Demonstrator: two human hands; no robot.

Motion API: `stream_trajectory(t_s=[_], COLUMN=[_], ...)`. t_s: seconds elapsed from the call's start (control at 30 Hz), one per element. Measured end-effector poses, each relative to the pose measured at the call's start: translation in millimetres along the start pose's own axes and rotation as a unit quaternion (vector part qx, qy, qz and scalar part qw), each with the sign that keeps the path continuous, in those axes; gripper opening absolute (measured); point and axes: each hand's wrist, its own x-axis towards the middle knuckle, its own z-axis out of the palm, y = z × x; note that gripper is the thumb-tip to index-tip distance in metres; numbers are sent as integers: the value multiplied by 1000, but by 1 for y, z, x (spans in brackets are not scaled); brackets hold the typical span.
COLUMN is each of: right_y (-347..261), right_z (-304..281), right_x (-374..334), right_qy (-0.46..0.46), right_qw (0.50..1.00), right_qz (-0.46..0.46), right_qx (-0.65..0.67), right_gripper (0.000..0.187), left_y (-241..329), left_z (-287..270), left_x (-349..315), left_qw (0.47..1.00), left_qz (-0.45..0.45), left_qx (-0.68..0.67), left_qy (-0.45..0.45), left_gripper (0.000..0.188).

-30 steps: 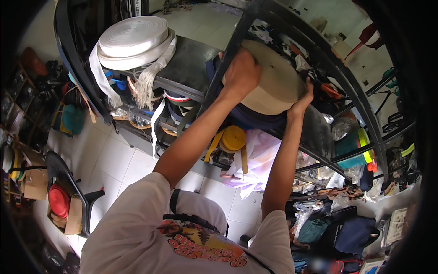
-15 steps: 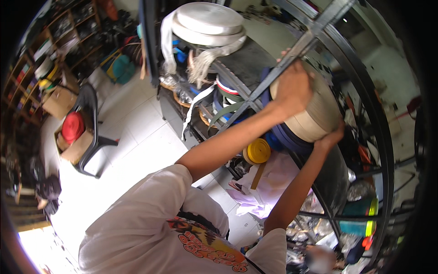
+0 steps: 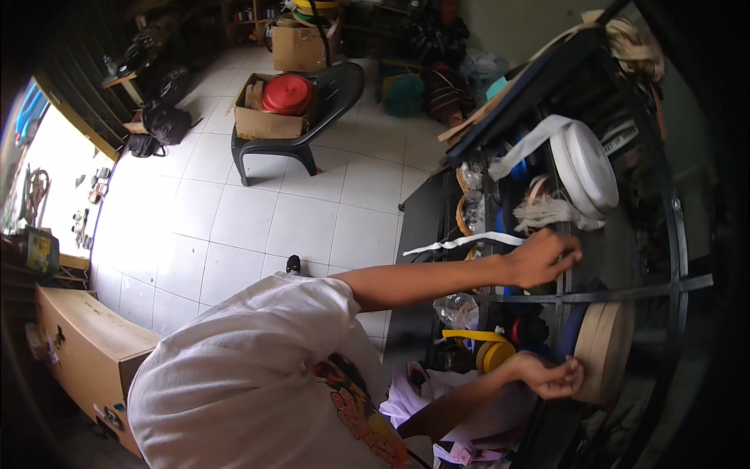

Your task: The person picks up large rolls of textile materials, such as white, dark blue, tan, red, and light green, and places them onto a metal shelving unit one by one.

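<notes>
Over the black metal rack, my left hand (image 3: 545, 258) is raised with its fingers curled; its palm is turned away, so whatever they hold, if anything, is hidden. It is near a narrow white tape (image 3: 461, 245) and a crossbar. My right hand (image 3: 549, 377) is closed, fingers bent toward the palm, and nothing shows in it. Close beside its fingertips stands a large beige webbing roll (image 3: 604, 352), with a navy roll (image 3: 569, 332) against it. Whether the fingertips touch the rolls I cannot tell. Farther up the rack lie white webbing rolls (image 3: 584, 168) with a loose end.
Rack bars (image 3: 601, 295) cross between my hands. Below are a yellow roll (image 3: 495, 356) and a lilac plastic bag (image 3: 469, 406). Across the tiled floor (image 3: 242, 207) a black chair (image 3: 336, 86) carries a box with a red roll (image 3: 287, 94). A large carton (image 3: 86, 332) stands at left.
My view has swung left, bringing in the chair and doorway. The left hand has come off the beige roll; the right hand no longer supports its underside. The roll now sits on the rack.
</notes>
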Motion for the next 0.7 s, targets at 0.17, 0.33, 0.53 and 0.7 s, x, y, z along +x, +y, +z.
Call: stream_trajectory(t_s=[0.17, 0.33, 0.53, 0.7], right_y=[-32, -76, -150, -163], right_z=[91, 181, 244, 262], right_x=[-109, -241, -406, -522], right_qy=[-217, -375, -635, -746], right_qw=[932, 781, 574, 433], right_qz=[275, 483, 508, 505], right_qx=[92, 125, 95, 48], right_gripper=[9, 14, 26, 40], left_y=[-39, -97, -137, -165], left_z=[-139, -298, -462, -549], left_x=[-22, -77, -164, -214], left_qw=[992, 968, 904, 873], left_qz=[-92, -170, -365, -419], left_qx=[77, 167, 147, 123], left_qy=[42, 77, 168, 218], left_gripper=[20, 22, 23, 23])
